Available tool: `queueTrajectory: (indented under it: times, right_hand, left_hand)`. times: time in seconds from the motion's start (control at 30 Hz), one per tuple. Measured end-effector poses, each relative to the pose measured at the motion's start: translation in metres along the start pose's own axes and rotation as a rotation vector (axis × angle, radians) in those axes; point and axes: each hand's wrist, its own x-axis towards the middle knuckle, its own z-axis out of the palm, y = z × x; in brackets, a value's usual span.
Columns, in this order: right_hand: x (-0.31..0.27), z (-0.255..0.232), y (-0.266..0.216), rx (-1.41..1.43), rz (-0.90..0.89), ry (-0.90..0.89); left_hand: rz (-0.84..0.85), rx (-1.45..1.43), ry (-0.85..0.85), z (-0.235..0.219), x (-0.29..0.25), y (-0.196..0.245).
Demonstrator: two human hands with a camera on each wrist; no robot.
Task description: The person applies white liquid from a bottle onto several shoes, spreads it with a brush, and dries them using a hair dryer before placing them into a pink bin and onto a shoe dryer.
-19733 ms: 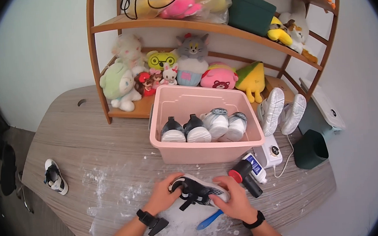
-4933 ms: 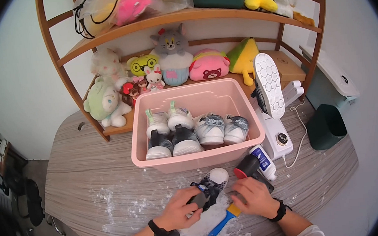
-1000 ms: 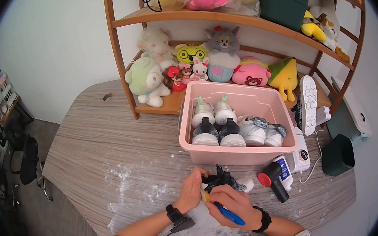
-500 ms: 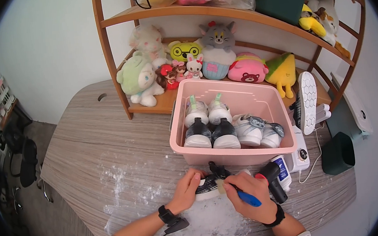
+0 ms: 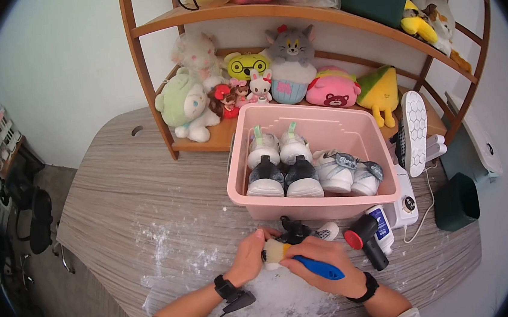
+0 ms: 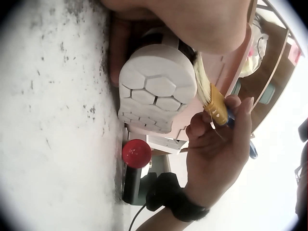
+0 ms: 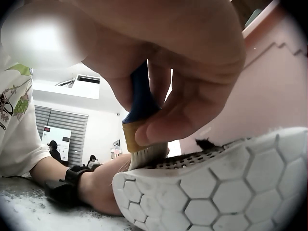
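A black and white shoe (image 5: 297, 232) is held on its side by my left hand (image 5: 247, 258), which grips its heel end in front of the bin. Its white hexagon-patterned sole (image 6: 156, 89) faces the left wrist camera. My right hand (image 5: 330, 266) pinches a brush with a blue handle (image 5: 319, 267) and yellow collar. In the head view the pale bristles (image 5: 272, 252) lie over the shoe near the left hand. The right wrist view shows the bristles (image 7: 147, 156) against the dark dotted upper, just above the sole edge.
Behind the hands stands a pink bin (image 5: 313, 207) holding several shoes. To the right are a black and red dryer (image 5: 367, 242), a white bottle (image 5: 382, 232), a white device (image 5: 404, 203) carrying a shoe, and a green bin (image 5: 456, 202). White powder (image 5: 279, 307) covers the table's front; plush toys fill the shelf.
Over the last second the brush has moved right along the shoe, then back left toward the left hand. The left hand keeps its grip on the shoe. The head view has shifted slightly.
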Motion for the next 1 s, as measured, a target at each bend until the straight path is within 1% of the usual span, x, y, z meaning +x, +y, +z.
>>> queueTrajectory:
  times: [0.07,0.1,0.17,0.2,0.27,0.3,0.37,0.4,0.47,0.5,0.57,0.6,0.67,0.7,0.77,0.8,0.87,0.9,0.93,0.97,1.0]
  right_hand:
    - [0.001,-0.005,0.0,-0.06,-0.031,0.067]
    - [0.001,-0.008,0.0,-0.06,-0.034,0.066]
    - [0.002,-0.014,-0.001,-0.187,0.018,0.132]
    - [0.002,-0.016,-0.002,-0.188,0.015,0.129]
    - [0.003,-0.019,-0.005,-0.087,0.032,0.098]
    - [0.002,-0.018,-0.006,-0.086,0.033,0.097]
    - [0.001,-0.011,-0.01,0.04,-0.057,0.075]
    - [0.001,-0.006,-0.01,0.041,-0.056,0.078]
    - [-0.001,0.007,-0.006,0.095,-0.158,0.019]
    - [-0.003,0.011,0.0,0.094,-0.16,0.023]
    - [-0.005,0.018,0.009,0.004,-0.125,0.009]
    - [-0.004,0.016,0.009,0.005,-0.123,0.012]
    - [-0.001,0.008,0.005,0.021,-0.037,0.027]
    - [0.0,0.005,0.003,0.022,-0.031,0.027]
    - [0.002,-0.003,0.0,-0.044,0.002,0.04]
    - [0.003,-0.007,0.001,-0.044,0.003,0.042]
    - [0.004,-0.016,0.004,-0.013,0.076,0.099]
    - [0.004,-0.022,0.008,-0.014,0.074,0.101]
    - [0.005,-0.028,0.014,-0.055,0.103,0.119]
    - [0.005,-0.033,0.018,-0.097,0.134,0.137]
    - [0.006,-0.038,0.02,-0.086,0.21,0.144]
  left_hand:
    - [-0.006,0.024,0.006,0.0,0.001,-0.002]
    - [-0.003,0.025,0.008,-0.001,0.002,-0.002]
    - [0.024,0.035,-0.013,-0.002,0.003,-0.003]
    - [0.026,0.034,-0.009,-0.002,0.003,-0.006]
    - [0.058,-0.018,-0.011,-0.002,0.003,-0.01]
    - [0.056,-0.019,-0.01,-0.002,0.002,-0.012]
    - [0.011,-0.047,-0.012,-0.002,0.001,-0.011]
    - [0.009,-0.046,-0.014,-0.002,0.0,-0.01]
    - [0.11,-0.014,-0.023,-0.003,0.002,-0.009]
    - [0.112,-0.011,-0.026,-0.003,0.002,-0.01]
    - [0.008,-0.102,-0.021,-0.003,0.003,-0.015]
    - [0.007,-0.1,-0.024,-0.003,0.003,-0.016]
    - [-0.011,-0.048,-0.021,-0.002,0.001,-0.012]
    - [-0.016,-0.05,-0.022,-0.002,0.0,-0.008]
    - [0.008,0.139,-0.066,-0.001,0.0,0.003]
    - [0.008,0.139,-0.067,-0.002,0.0,0.001]
    - [0.039,0.123,-0.046,-0.003,0.001,-0.004]
    - [0.041,0.124,-0.047,-0.002,0.001,-0.004]
    - [0.091,0.155,-0.041,-0.001,0.001,-0.002]
    - [0.139,0.186,-0.037,0.0,0.002,-0.002]
    - [0.138,0.185,-0.043,0.0,0.002,-0.003]
